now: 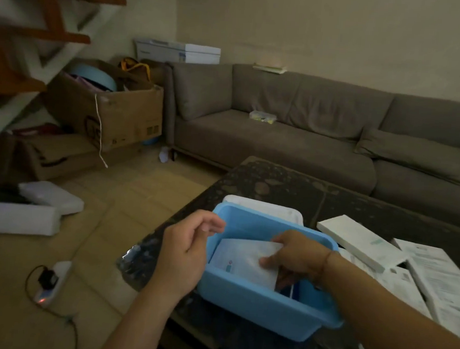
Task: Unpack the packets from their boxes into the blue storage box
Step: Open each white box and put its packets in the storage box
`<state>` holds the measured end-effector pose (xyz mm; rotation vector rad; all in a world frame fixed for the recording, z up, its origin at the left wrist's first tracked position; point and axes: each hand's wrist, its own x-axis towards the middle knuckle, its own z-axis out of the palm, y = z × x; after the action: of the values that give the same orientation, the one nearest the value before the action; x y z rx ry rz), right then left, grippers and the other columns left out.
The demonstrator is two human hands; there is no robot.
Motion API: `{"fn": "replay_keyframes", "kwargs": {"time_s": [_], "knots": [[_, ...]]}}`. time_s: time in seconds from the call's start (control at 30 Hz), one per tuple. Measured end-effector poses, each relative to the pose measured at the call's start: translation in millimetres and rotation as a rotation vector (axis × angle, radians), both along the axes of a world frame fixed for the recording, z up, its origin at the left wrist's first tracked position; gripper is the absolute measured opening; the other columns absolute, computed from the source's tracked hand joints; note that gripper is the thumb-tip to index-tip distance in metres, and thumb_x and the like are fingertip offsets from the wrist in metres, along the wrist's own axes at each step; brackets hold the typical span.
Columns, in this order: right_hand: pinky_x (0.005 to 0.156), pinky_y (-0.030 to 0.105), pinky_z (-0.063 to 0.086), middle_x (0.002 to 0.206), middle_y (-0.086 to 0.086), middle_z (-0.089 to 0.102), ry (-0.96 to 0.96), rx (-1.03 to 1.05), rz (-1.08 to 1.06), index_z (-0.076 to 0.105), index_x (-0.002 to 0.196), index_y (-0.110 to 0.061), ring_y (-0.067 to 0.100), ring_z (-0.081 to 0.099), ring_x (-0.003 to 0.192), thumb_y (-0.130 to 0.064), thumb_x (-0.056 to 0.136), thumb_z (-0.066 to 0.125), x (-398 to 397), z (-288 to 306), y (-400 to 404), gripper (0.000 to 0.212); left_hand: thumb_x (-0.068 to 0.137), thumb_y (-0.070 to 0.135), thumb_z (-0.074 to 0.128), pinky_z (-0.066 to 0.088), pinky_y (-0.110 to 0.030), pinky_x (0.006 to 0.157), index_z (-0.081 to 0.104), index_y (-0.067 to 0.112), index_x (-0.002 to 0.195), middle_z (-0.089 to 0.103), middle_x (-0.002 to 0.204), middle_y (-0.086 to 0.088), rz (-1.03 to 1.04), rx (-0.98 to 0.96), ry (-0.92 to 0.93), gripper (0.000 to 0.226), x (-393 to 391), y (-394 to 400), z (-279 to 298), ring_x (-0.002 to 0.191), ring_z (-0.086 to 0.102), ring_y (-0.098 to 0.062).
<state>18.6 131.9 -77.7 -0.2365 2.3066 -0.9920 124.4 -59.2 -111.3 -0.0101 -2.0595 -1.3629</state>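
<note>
A dark mottled coffee table (290,189) fills the lower right of the frame, with a grey sofa (280,139) behind it and cardboard boxes (113,111) under wooden stairs at upper left. The blue storage box (255,307) sits at the table's near edge, lower centre, a white lid (264,206) just behind it. Flat white packet boxes (360,243) lie at lower right. The right hand (296,258) reaches into the storage box, fingers and thumb pinching a white packet (244,260) inside it. The left hand (188,247) hovers at the box's left rim, fingers loosely curled, holding nothing.
</note>
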Motion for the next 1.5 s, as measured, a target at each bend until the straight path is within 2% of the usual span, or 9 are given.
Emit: {"fn": "replay_keyframes", "kwargs": {"time_s": [0.13,0.27,0.6,0.77,0.93,1.1,1.2,1.33,1.5], "knots": [[0.064,0.031,0.06,0.098,0.007,0.066,0.107,0.237,0.089,0.058,0.108,-0.018,0.021,0.069,0.078,-0.031,0.077,0.079,-3,-6,-3,0.04,0.095,0.027,0.041,0.057,-0.037,0.088,0.068,0.02,0.098,0.071,0.096,0.01,-0.003,-0.027,-0.025,0.028,2,1,-1,0.097,0.067,-0.008],[0.087,0.028,0.048,0.12,-0.001,0.059,0.306,0.552,0.273,0.052,0.121,-0.023,0.016,0.056,0.101,-0.056,0.076,0.07,-3,-19,-6,0.059,0.095,0.023,0.041,0.057,-0.035,0.086,0.068,0.018,0.097,0.071,0.095,0.009,0.001,-0.03,-0.006,0.027,-1,-1,-2,0.095,0.068,-0.01],[0.103,0.037,0.037,0.138,0.002,0.047,0.352,0.72,0.552,0.038,0.142,-0.027,0.022,0.047,0.123,-0.057,0.085,0.058,0,-18,-9,0.066,0.094,0.022,0.041,0.057,-0.033,0.084,0.068,0.016,0.095,0.07,0.092,0.008,0.025,-0.055,0.0,0.027,0,3,-2,0.092,0.067,-0.01],[0.099,0.035,0.041,0.13,-0.001,0.054,0.376,0.625,0.543,0.046,0.134,-0.029,0.019,0.051,0.115,-0.055,0.085,0.06,0,-18,-8,0.057,0.094,0.023,0.042,0.057,-0.03,0.084,0.068,0.018,0.094,0.069,0.091,0.009,0.046,-0.075,-0.002,0.026,1,6,-2,0.093,0.066,-0.009],[0.084,0.024,0.049,0.118,-0.014,0.057,0.679,0.322,0.249,0.042,0.134,-0.043,0.006,0.058,0.097,-0.055,0.085,0.059,27,33,23,0.053,0.095,0.026,0.046,0.048,-0.012,0.089,0.063,0.023,0.1,0.068,0.101,0.004,0.115,-0.232,0.16,0.018,10,20,1,0.101,0.061,0.0],[0.062,0.01,0.046,0.083,-0.02,0.064,1.085,-0.124,-0.048,0.058,0.095,-0.044,-0.006,0.06,0.081,-0.056,0.086,0.05,100,41,114,0.017,0.088,0.008,0.057,0.05,-0.031,0.078,0.068,0.007,0.082,0.065,0.084,-0.005,-0.184,-0.392,0.446,0.013,37,87,1,0.082,0.06,-0.018],[0.063,0.005,0.041,0.072,-0.018,0.061,1.097,-0.067,-0.164,0.057,0.076,-0.039,-0.005,0.057,0.068,-0.067,0.082,0.049,134,-3,162,0.029,0.088,0.017,0.061,0.051,-0.028,0.076,0.069,0.021,0.09,0.066,0.088,0.002,-0.565,-0.755,0.239,0.01,46,141,-12,0.082,0.06,-0.013],[0.075,0.01,0.033,0.077,-0.023,0.048,1.06,0.251,-0.093,0.039,0.08,-0.041,-0.004,0.047,0.064,-0.072,0.055,0.049,154,-77,193,0.041,0.093,0.019,0.051,0.049,-0.042,0.091,0.063,0.011,0.111,0.059,0.121,-0.013,-0.591,-1.097,-0.403,0.023,43,193,-18,0.113,0.056,-0.031],[0.069,0.019,0.045,0.084,-0.012,0.056,1.106,0.344,0.04,0.035,0.081,-0.036,0.012,0.063,0.073,-0.059,0.049,0.061,160,-110,203,0.047,0.092,0.025,0.05,0.045,-0.033,0.092,0.06,0.022,0.108,0.057,0.114,0.005,-0.566,-0.913,-0.495,0.019,46,210,-41,0.11,0.05,-0.014]]}}
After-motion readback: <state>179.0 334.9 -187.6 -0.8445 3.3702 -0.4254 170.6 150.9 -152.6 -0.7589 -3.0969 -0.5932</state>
